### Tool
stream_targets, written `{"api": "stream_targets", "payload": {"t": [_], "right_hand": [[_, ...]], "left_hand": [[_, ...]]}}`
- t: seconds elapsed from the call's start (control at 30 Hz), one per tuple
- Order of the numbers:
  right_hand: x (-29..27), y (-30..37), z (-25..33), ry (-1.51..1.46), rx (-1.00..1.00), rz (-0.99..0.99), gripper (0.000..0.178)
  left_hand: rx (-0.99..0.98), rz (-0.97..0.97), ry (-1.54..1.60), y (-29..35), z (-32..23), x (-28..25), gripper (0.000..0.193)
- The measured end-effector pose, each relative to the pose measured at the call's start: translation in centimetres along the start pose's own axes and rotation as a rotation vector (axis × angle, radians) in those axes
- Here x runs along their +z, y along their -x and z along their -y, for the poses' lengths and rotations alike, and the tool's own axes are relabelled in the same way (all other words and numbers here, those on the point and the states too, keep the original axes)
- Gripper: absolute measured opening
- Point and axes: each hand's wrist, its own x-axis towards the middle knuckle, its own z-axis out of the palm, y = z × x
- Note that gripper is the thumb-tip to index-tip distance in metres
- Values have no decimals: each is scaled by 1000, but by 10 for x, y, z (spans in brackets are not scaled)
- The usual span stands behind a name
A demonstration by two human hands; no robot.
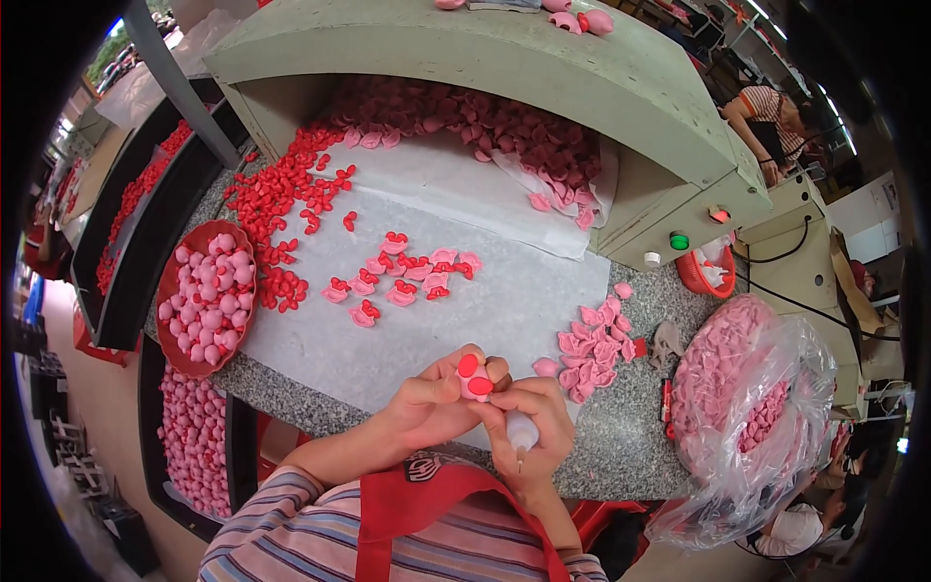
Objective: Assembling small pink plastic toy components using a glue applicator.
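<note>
My left hand (427, 400) is closed around a small round pink plastic piece (466, 382) with two red oval parts on it. Fingers of my right hand (545, 419) touch the piece's right side. That same hand is wrapped round a small whitish squeeze bottle (523, 431), its thin needle tip pointing down toward my apron. Beyond my hands, several pink pieces with red parts attached (407, 274) lie on a white sheet (335, 364). Pink shell-like pieces (593, 347) form a small pile to the right, beside a single pink piece (546, 368).
Loose red parts (291, 194) spread across the left. A red bowl (190, 368) of pink balls stands at the left edge, black bins beside it. A greenish machine housing (465, 48) arches over the back. Right lies a plastic bag (713, 446) of pink pieces.
</note>
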Motion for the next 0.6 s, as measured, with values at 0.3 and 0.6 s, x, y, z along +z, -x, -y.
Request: {"api": "stream_targets", "payload": {"t": [0.3, 0.6], "right_hand": [[2, 3, -1, -9, -3, -54, 20], [2, 3, -8, 1, -19, -20, 21]], "left_hand": [[40, 46, -76, -1, 1, -3, 19], [45, 12, -77, -1, 1, -3, 19]]}}
